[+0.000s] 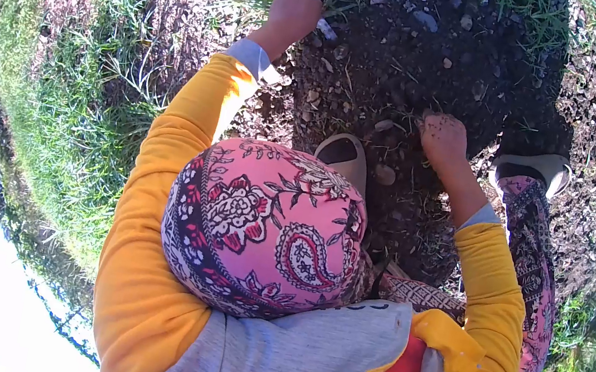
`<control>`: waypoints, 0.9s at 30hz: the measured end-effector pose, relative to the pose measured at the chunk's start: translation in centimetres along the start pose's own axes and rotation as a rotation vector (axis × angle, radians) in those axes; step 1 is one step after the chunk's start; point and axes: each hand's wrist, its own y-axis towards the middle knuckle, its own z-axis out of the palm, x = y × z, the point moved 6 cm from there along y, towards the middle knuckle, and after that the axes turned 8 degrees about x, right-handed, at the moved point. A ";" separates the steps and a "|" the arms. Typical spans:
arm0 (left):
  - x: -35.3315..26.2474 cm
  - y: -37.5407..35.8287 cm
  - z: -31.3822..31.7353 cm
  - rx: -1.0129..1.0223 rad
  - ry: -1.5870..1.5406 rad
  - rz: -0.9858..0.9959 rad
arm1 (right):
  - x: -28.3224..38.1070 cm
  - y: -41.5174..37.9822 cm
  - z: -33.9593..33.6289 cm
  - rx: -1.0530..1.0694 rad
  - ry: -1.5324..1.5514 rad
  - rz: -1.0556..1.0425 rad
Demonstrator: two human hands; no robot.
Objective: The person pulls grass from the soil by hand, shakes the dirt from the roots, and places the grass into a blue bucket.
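My left hand (294, 16) is closed in a fist low over the ground, at the edge between sunlit soil and my shadow. Its fingertips point away from me and are hidden. A green grass tuft (340, 4) grows right beside it, and a pale, bright piece (327, 29) lies by the knuckles. My right hand (443, 138), its fingers curled together and smeared with soil, is close over the dark earth (382, 73). Thin dry stalks (404, 112) show near its fingertips. What either hand holds, I cannot tell.
My shoes (346, 159) stand on the soil, with my bent knee (266, 228) in patterned pink trousers between my arms. Stones (426, 21) are scattered through the dirt. Green grass (81, 148) runs along the left, and more grass (530, 24) grows at the far right.
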 end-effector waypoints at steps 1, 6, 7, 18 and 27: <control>-0.1 -0.5 -0.3 -0.038 -0.001 -0.028 | -0.5 -0.1 0.0 0.010 0.019 0.014; -1.8 -4.7 -3.8 -0.399 0.064 -0.014 | -2.2 -0.2 -1.1 -0.048 0.103 0.086; -2.2 -5.2 -4.7 -0.412 0.034 -0.025 | -2.4 -0.2 -1.5 -0.068 0.132 0.106; -8.8 -2.0 -4.5 -0.308 0.047 0.367 | -4.8 0.3 -2.3 -0.055 0.171 0.160; -6.3 6.3 -1.3 -0.128 0.083 0.077 | -3.7 0.9 -0.2 -0.019 0.231 0.211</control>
